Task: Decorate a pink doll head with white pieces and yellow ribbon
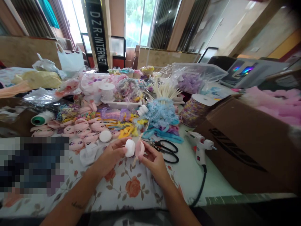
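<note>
White rounded piece [130, 148] and pink piece [139, 150] sit side by side between the two hands, above the floral tablecloth [117, 199], though whether they touch each other cannot be told. The left hand [112, 157] pinches the white one between thumb and fingers, while the right hand [152, 157] grips the pink one by its near side with thumb and fingertips. Black-handled scissors [158, 146] lie just beyond the right hand's fingers.

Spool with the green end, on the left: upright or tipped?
Tipped: the spool lies on its side, its green end facing the camera.
</note>
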A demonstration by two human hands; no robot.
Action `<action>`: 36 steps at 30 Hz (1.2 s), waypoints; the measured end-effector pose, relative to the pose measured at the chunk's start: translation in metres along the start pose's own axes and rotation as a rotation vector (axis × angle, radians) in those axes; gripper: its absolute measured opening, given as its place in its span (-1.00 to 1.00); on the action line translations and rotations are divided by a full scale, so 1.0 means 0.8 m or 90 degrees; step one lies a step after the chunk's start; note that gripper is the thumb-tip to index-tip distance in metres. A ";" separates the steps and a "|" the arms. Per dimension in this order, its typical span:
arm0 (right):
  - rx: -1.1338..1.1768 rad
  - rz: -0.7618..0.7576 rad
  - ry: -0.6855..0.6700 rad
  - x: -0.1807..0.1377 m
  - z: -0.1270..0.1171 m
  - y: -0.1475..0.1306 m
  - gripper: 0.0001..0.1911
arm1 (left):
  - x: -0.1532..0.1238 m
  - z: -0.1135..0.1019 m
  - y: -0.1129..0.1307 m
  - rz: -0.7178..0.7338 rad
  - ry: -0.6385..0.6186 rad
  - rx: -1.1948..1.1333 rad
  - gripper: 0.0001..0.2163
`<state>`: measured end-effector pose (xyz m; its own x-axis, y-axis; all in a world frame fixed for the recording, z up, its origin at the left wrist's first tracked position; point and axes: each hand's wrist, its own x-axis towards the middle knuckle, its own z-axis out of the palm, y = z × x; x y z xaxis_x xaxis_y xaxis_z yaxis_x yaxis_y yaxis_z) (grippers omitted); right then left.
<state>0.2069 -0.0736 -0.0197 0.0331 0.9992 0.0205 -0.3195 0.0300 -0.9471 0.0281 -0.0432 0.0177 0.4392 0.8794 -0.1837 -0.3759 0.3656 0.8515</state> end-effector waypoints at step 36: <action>-0.118 -0.036 -0.079 -0.006 -0.001 -0.008 -0.44 | 0.002 -0.005 -0.011 0.081 -0.027 0.267 -0.50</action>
<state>0.2092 -0.0785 -0.0140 -0.0738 0.9919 0.1036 -0.1402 0.0926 -0.9858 0.0293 -0.0439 0.0077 0.4478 0.8927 -0.0512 -0.0689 0.0915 0.9934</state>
